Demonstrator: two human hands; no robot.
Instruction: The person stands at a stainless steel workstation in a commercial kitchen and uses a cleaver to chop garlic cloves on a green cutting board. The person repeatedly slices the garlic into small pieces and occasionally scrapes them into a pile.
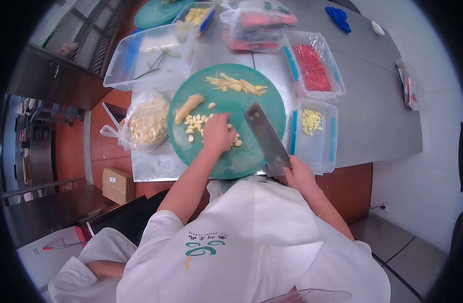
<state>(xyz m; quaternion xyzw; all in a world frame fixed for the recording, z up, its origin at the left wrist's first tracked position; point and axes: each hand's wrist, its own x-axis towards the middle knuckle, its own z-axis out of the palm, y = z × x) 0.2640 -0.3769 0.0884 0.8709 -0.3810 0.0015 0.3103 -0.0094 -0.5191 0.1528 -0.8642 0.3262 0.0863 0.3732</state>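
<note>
A round green cutting board lies before me on the steel table. My left hand rests over peeled garlic cloves on it, fingers bent down; whether it grips a clove is hidden. Held by its handle in my right hand, a cleaver lies with its broad blade over the board's right side. A piece of ginger root is left of the cloves. Ginger slices lie at the board's far side. Right of the board, a clear plastic container holds chopped pale yellow pieces.
A tied plastic bag of peeled garlic sits at left, below a clear bin with green stalks. A container of red strips and bagged red packages stand beyond the board. Another person's arm shows at lower left.
</note>
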